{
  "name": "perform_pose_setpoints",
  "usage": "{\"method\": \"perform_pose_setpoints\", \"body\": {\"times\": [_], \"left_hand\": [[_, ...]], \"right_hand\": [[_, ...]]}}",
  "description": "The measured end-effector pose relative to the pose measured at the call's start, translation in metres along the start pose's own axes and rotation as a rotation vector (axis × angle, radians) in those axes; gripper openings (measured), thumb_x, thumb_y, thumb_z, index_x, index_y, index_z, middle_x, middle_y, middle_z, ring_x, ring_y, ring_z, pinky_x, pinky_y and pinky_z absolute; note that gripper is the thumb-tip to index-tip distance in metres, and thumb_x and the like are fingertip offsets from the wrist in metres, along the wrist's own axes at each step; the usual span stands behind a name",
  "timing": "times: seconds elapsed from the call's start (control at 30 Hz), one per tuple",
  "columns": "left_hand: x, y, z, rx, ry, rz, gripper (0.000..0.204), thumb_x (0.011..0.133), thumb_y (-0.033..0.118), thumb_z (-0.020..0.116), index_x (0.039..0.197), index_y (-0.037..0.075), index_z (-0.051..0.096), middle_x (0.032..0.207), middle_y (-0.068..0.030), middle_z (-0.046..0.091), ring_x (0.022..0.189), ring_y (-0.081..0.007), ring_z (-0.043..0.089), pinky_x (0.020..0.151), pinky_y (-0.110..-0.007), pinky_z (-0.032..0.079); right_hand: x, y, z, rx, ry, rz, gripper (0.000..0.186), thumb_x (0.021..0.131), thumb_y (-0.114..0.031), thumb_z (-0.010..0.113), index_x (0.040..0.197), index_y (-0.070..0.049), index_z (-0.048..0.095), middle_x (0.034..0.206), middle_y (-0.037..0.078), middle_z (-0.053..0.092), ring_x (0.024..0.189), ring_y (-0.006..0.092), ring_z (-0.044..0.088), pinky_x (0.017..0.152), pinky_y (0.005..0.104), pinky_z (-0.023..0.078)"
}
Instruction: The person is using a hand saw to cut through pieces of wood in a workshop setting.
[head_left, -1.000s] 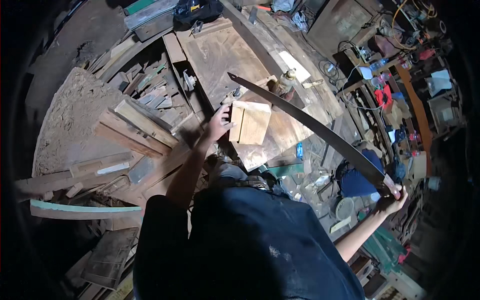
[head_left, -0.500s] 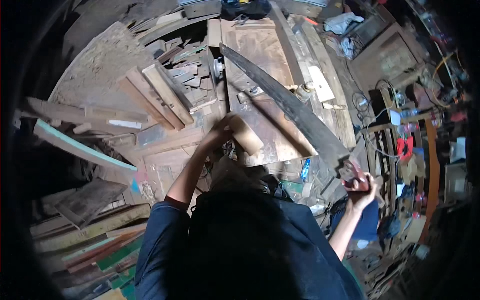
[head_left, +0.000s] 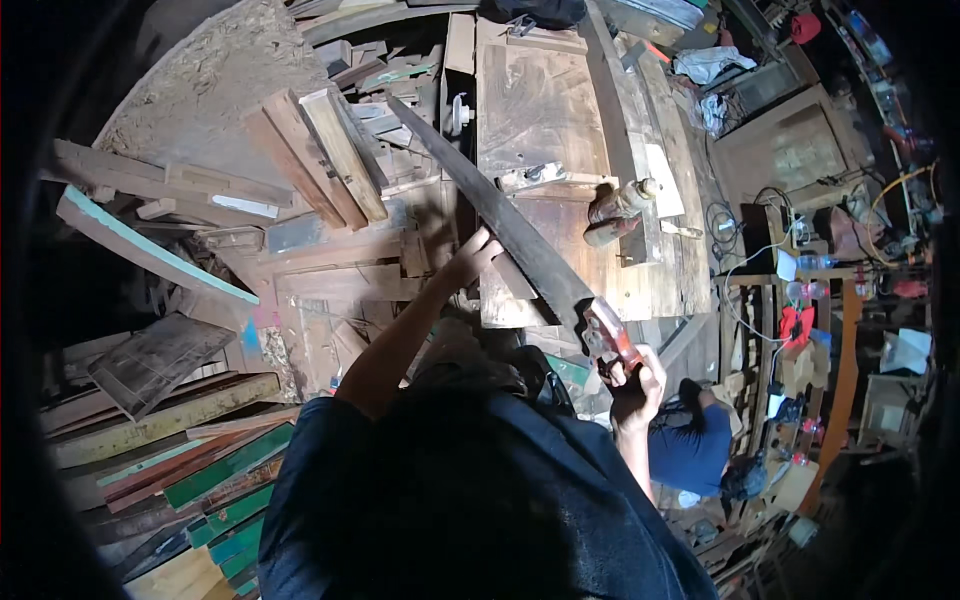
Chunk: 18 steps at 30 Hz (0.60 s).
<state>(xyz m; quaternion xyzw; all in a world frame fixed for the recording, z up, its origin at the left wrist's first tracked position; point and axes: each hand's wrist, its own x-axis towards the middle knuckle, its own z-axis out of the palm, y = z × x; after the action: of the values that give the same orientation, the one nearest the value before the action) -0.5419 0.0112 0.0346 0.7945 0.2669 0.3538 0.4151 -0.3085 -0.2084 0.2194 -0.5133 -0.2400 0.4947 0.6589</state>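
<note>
A long handsaw [head_left: 515, 238] slants across my front, its dark blade pointing to the far left. My right hand [head_left: 638, 388] grips its reddish handle at the near right end. My left hand [head_left: 476, 258] is closed on a short wooden block [head_left: 512, 280] at the near left edge of the workbench [head_left: 560, 298]. The blade passes over the block and hides part of it; whether they touch, I cannot tell.
Two bottles [head_left: 620, 200] and a hand plane [head_left: 532, 177] stand on the bench. Upright planks [head_left: 340, 150] and wood offcuts lie left of it. A person in blue [head_left: 692, 450] is at the lower right, near cluttered shelves with cables.
My right hand has brought the saw leftward and inward, so the blade now crosses over the block. My left hand still holds the block, near the bench edge.
</note>
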Motion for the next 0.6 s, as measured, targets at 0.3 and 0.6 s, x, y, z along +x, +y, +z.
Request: {"method": "perform_pose_setpoints", "body": {"times": [0.3,0.6], "left_hand": [[0.026,0.051,-0.009,-0.344,0.049,-0.497,0.068,0.091,0.019,0.062,0.141,-0.008,0.026,0.143,-0.0200,0.035,0.136,-0.0251,0.029,0.111,-0.033,0.024],[0.003,0.018,0.028,-0.342,0.332,-0.340,0.036,0.093,0.013,0.056,0.123,0.002,0.041,0.100,-0.0024,0.053,0.095,-0.0120,0.052,0.083,-0.023,0.042]], "right_hand": [[0.011,-0.019,0.003,-0.023,-0.084,-0.027,0.058,0.080,-0.044,0.059,0.102,0.009,0.049,0.070,0.004,0.044,0.063,0.0118,0.039,0.058,0.0248,0.030],[0.051,-0.030,-0.049,-0.113,-0.385,0.003,0.072,0.076,-0.055,0.067,0.104,0.009,0.051,0.067,0.003,0.046,0.056,0.0088,0.041,0.050,0.0222,0.030]]}}
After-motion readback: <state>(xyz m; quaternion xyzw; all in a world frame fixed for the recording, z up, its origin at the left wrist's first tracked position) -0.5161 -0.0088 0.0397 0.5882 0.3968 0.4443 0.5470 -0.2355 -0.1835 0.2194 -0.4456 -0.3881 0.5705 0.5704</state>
